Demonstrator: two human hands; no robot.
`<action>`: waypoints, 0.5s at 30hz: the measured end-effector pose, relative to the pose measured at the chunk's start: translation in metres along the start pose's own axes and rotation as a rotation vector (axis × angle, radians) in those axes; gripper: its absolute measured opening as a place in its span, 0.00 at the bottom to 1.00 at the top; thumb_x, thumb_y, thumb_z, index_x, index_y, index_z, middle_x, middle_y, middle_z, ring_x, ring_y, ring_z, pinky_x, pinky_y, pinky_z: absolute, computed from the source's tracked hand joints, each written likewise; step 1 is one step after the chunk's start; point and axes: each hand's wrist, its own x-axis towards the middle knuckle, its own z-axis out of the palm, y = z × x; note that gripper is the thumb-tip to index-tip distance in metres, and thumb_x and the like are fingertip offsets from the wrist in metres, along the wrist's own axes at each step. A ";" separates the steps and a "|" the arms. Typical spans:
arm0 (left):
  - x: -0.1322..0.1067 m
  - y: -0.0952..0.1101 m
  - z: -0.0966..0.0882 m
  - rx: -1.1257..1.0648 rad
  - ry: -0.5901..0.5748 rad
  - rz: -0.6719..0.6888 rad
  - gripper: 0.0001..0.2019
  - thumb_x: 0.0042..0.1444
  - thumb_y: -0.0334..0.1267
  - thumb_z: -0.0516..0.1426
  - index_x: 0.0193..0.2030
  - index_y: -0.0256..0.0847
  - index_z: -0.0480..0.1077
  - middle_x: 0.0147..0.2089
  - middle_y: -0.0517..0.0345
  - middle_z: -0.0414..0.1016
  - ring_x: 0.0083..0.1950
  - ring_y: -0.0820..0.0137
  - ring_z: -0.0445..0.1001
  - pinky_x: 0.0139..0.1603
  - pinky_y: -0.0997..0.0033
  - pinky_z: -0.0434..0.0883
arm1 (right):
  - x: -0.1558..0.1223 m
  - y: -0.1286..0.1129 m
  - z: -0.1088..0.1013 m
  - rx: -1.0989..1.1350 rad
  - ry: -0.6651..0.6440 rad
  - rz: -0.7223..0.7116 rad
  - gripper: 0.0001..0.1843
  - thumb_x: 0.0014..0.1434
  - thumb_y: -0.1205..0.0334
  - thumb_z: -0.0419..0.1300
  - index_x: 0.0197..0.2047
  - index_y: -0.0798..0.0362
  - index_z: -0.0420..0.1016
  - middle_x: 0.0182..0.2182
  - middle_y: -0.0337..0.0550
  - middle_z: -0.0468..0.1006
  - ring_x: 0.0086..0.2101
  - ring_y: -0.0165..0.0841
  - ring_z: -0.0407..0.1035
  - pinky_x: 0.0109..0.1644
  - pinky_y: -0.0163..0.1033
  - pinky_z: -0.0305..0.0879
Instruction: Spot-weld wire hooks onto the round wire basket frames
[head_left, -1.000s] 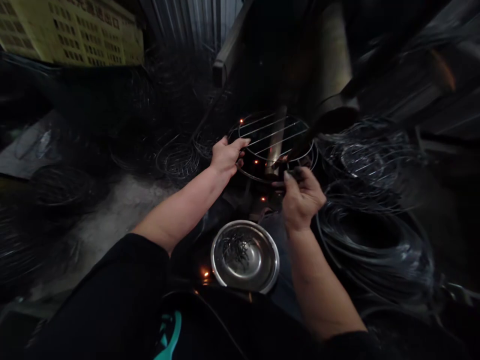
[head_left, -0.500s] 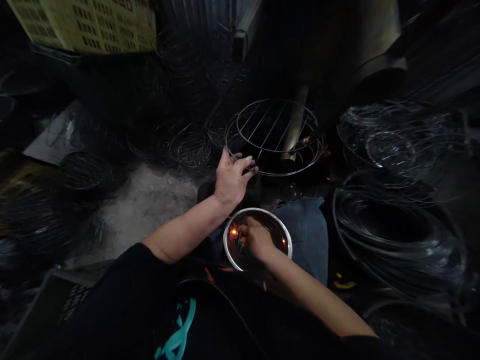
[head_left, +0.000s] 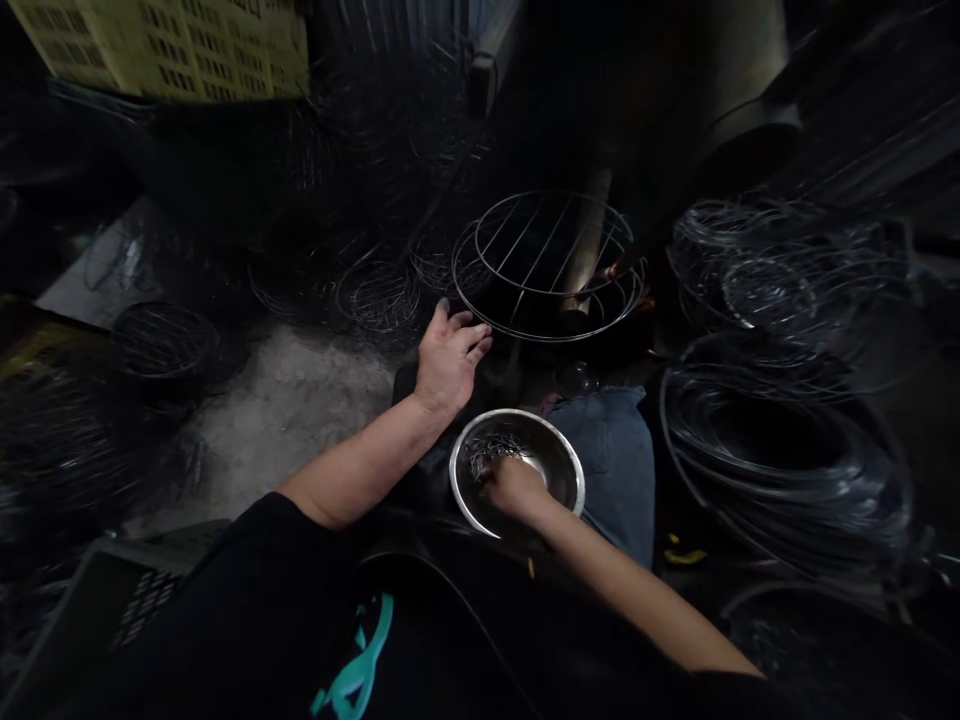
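Note:
A round wire rack (head_left: 559, 339), with two rings and several crossbars, is held level in front of me by the dark machine. At its near left edge is my left hand (head_left: 450, 362), fingers spread, the tips beside the lower ring; whether they touch it I cannot tell. My right hand (head_left: 519, 488) reaches into a shiny metal bowl (head_left: 559, 440) close to my body. Its fingers curl down at a heap of small thin metal pieces (head_left: 501, 446), and the fingertips are hidden there.
A rod (head_left: 589, 250) stands under the rack, with a faint glow beside it. Coiled wire (head_left: 787, 500) and tangled wire rings (head_left: 772, 290) lie to the right. Blue-grey cloth (head_left: 619, 460) is beside the bowl. A yellow crate (head_left: 225, 50) sits at upper left.
My left hand has drawn slightly left and back from the rack's rim. The bright sparks and their orange reflections in the bowl are gone. My right hand stays in the bowl, its fingers more curled.

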 end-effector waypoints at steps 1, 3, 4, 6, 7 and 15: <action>-0.001 0.000 -0.007 0.033 0.002 -0.011 0.27 0.42 0.26 0.61 0.51 0.44 0.66 0.40 0.62 0.70 0.38 0.76 0.73 0.42 0.73 0.68 | 0.001 0.005 -0.005 0.045 -0.018 -0.011 0.14 0.50 0.70 0.59 0.39 0.56 0.82 0.38 0.52 0.83 0.42 0.43 0.76 0.43 0.39 0.67; -0.005 -0.003 -0.022 0.120 0.003 -0.040 0.24 0.41 0.28 0.62 0.49 0.40 0.69 0.39 0.60 0.72 0.35 0.75 0.73 0.36 0.76 0.66 | 0.000 0.015 -0.016 0.125 -0.037 -0.045 0.14 0.51 0.68 0.59 0.40 0.52 0.82 0.38 0.45 0.83 0.41 0.38 0.75 0.44 0.36 0.67; -0.007 -0.005 -0.030 0.166 0.000 -0.059 0.23 0.41 0.29 0.62 0.48 0.38 0.70 0.38 0.59 0.72 0.34 0.75 0.73 0.34 0.76 0.64 | -0.001 0.019 -0.021 0.165 -0.033 -0.066 0.14 0.51 0.68 0.59 0.40 0.52 0.82 0.38 0.43 0.83 0.41 0.36 0.74 0.45 0.35 0.67; -0.012 -0.011 -0.043 0.250 -0.006 -0.095 0.23 0.40 0.30 0.62 0.48 0.36 0.71 0.35 0.59 0.73 0.31 0.75 0.73 0.31 0.77 0.62 | -0.004 0.026 -0.028 0.291 -0.010 -0.087 0.11 0.48 0.68 0.60 0.35 0.53 0.83 0.36 0.42 0.82 0.39 0.34 0.73 0.45 0.35 0.66; -0.014 -0.015 -0.048 0.283 -0.013 -0.110 0.23 0.39 0.30 0.62 0.47 0.35 0.72 0.33 0.59 0.74 0.30 0.76 0.72 0.31 0.77 0.62 | -0.005 0.028 -0.029 0.391 -0.017 -0.080 0.09 0.46 0.68 0.61 0.31 0.53 0.82 0.32 0.42 0.81 0.36 0.33 0.73 0.42 0.34 0.67; -0.020 -0.026 -0.062 0.350 -0.072 -0.104 0.21 0.38 0.31 0.62 0.44 0.34 0.74 0.30 0.61 0.73 0.28 0.76 0.71 0.32 0.74 0.64 | -0.017 0.039 -0.025 1.039 -0.131 0.083 0.09 0.37 0.59 0.67 0.21 0.55 0.74 0.13 0.35 0.70 0.16 0.24 0.60 0.21 0.32 0.54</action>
